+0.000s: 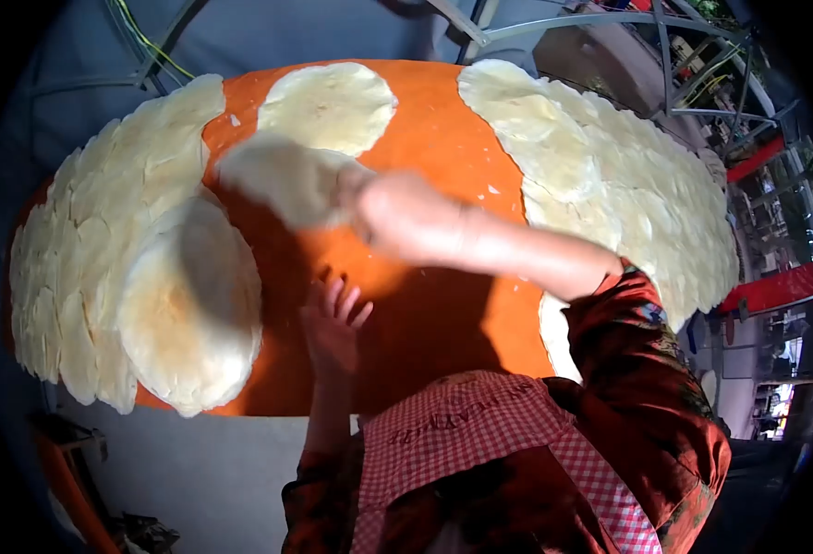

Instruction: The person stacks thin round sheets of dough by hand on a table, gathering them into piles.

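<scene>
My right hand is blurred by motion and pinches the near edge of a thin round flatbread above the orange cloth. The far side of this flatbread comes close to another flatbread lying at the back middle. Nearer my body, my left hand hovers over the cloth, its fingers spread and nothing in them. To its left lies a stack of flatbreads, partly in shadow.
Overlapping flatbreads cover the table's left side and its right side. Small white crumbs dot the cloth. A metal frame stands beyond at the upper right, and a checkered apron is at the near edge.
</scene>
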The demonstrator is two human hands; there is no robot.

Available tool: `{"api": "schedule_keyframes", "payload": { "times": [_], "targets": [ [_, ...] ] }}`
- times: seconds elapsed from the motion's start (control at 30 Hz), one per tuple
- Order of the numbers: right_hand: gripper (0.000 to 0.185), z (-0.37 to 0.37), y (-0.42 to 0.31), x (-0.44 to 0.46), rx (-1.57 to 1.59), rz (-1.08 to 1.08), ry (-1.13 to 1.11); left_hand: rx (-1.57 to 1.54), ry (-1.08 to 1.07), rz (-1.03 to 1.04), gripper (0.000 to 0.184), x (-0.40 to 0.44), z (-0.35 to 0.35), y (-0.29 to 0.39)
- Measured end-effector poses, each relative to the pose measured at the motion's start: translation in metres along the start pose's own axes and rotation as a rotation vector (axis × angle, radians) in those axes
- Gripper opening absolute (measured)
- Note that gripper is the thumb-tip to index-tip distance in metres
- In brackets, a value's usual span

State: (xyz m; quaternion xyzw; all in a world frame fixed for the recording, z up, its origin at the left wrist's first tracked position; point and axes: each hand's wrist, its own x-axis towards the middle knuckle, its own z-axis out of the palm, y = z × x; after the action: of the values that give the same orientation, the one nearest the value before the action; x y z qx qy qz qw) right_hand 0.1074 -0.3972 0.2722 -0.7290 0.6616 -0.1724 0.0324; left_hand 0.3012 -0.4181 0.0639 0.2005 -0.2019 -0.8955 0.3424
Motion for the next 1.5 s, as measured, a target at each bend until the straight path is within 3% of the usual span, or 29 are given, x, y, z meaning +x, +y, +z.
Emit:
{"api": "schedule_keyframes", "payload": {
  "times": [0.07, 0.1, 0.13, 0.17, 0.2, 0.3, 0.4, 0.43, 0.53, 0.57, 0.7, 0.8, 0.83, 1.07, 1.17, 1.27, 1.5],
  "targets": [
    [0.027, 0.061, -0.029, -0.036, -0.056, -0.094, 0.055, -0.235, -0.218, 0.009, 0.076, -0.016, 0.009, 0.019],
    [0.031, 0.088, -0.040, -0.050, 0.083, -0.008, -0.092, -0.387, -0.332, -0.026, 0.076, -0.026, 0.023, 0.023],
    [0.038, 0.120, -0.045, -0.061, 0.086, 0.085, -0.272, -0.083, -0.181, 0.038, 0.074, -0.028, 0.015, 0.021],
    [0.039, 0.148, -0.044, -0.075, 0.129, 0.054, -0.255, 0.226, -0.024, 0.055, 0.073, -0.030, 0.008, 0.019],
    [0.040, 0.172, -0.040, -0.084, 0.168, 0.020, -0.236, -0.099, 0.040, -0.016, 0.071, -0.021, -0.029, 0.007],
    [0.044, 0.189, -0.029, -0.093, 0.587, 0.328, -0.547, -0.166, 0.048, -0.045, 0.066, -0.034, -0.035, 0.004],
    [0.048, 0.185, -0.034, -0.101, 0.549, 0.369, -0.406, -0.162, -0.138, -0.095, 0.065, -0.032, -0.047, -0.001],
    [0.042, 0.208, -0.031, -0.099, 0.430, 0.278, -0.210, -0.180, -0.168, -0.098, 0.066, -0.022, -0.056, 0.000],
    [0.035, 0.217, -0.030, -0.095, 0.444, 0.356, -0.094, -0.033, -0.136, -0.128, 0.065, -0.027, -0.054, 0.004],
    [0.023, 0.213, -0.035, -0.094, 0.420, 0.362, -0.062, -0.053, -0.126, -0.140, 0.061, -0.028, -0.052, 0.004],
    [0.020, 0.226, -0.023, -0.089, 0.746, 0.563, -0.070, 0.058, -0.120, -0.078, 0.044, -0.026, -0.062, 0.003],
    [0.020, 0.221, -0.019, -0.092, 0.798, 0.568, -0.098, 0.084, -0.205, -0.030, 0.045, -0.033, -0.062, 0.006],
    [0.020, 0.218, -0.019, -0.092, 0.803, 0.512, -0.109, 0.024, -0.190, -0.049, 0.052, -0.035, -0.060, 0.008],
    [0.036, 0.195, -0.028, -0.085, 0.585, 0.297, -0.284, 0.090, -0.290, -0.067, 0.049, -0.032, -0.056, 0.014],
    [0.040, 0.188, -0.035, -0.082, 0.429, 0.265, -0.312, 0.117, -0.267, -0.059, 0.045, -0.022, -0.068, 0.006],
    [0.040, 0.191, -0.040, -0.083, 0.322, 0.177, -0.195, 0.192, -0.162, -0.070, 0.044, -0.017, -0.074, -0.003],
    [0.034, 0.213, -0.043, -0.078, 0.260, 0.299, -0.210, 0.548, 0.139, 0.071, 0.025, -0.004, -0.097, -0.026]
  ]
}}
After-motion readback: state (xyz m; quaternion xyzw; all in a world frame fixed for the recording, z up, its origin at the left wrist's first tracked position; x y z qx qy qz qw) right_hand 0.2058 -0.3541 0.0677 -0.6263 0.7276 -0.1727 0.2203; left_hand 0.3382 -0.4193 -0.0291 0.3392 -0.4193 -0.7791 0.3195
